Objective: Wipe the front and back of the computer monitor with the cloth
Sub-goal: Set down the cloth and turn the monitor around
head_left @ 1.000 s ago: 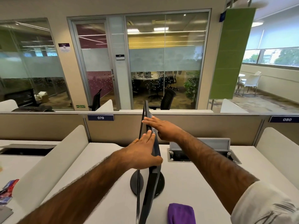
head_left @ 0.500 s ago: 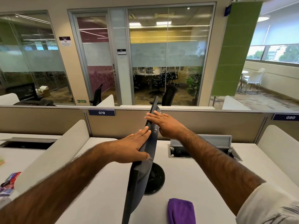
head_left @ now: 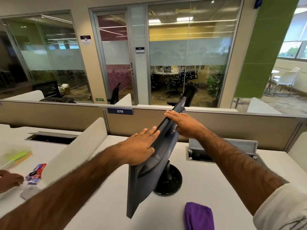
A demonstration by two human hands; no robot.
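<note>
A dark computer monitor [head_left: 146,176] stands on a round black base [head_left: 169,183] in the middle of the white desk, turned so its ribbed back faces me and its far end points to the upper right. My left hand [head_left: 141,148] presses flat with straight fingers on the monitor's top edge and back, near the middle. My right hand [head_left: 184,123] lies flat with straight fingers on the top edge further along, toward the far end. A folded purple cloth [head_left: 199,216] lies on the desk at the front right, apart from both hands.
An open cable hatch [head_left: 221,151] sits behind the monitor at right. A beige partition [head_left: 66,118] labelled 079 closes the desk's far side. A curved white divider [head_left: 78,146] stands left. Beyond it, another person's hand [head_left: 8,180] touches small packets [head_left: 35,175].
The monitor has swivelled on its base from edge-on to showing its back, its far end swinging right. Both hands stayed flat on its top and moved with it. The cloth stayed put.
</note>
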